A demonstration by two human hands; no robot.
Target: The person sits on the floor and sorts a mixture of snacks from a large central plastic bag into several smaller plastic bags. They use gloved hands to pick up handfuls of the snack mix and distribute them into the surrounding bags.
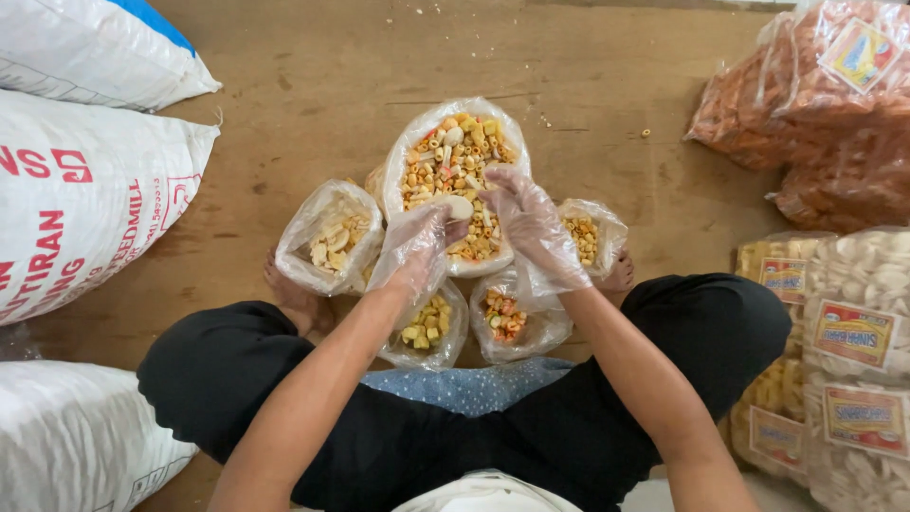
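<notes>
I am sitting cross-legged on the wooden floor (pixel 607 85), and I am keeping the open bags close between my knees so I can reach all of them without stretching. The big bag of mixed crackers (pixel 455 161) is standing in the middle with its mouth rolled wide open, so my hands are going in easily. My left hand (pixel 414 245), in a thin clear plastic glove, is pinching one pale cracker (pixel 459 206) over that bag; the grip is closed on it. My right hand (pixel 531 223), gloved too, is resting on the crackers with fingers curled, and I cannot tell if it is holding anything.

Four small bags are sitting around the big one: a bag of pale chips (pixel 332 237) on the left, a bag of yellow pieces (pixel 428 327) and a bag of red and green pieces (pixel 507 318) near me, and a bag of little rings (pixel 588 235) on the right.

White sacks (pixel 85 199) are lying at my left. Packed snack packets (pixel 834 360) are stacking up at my right, out of the way.
</notes>
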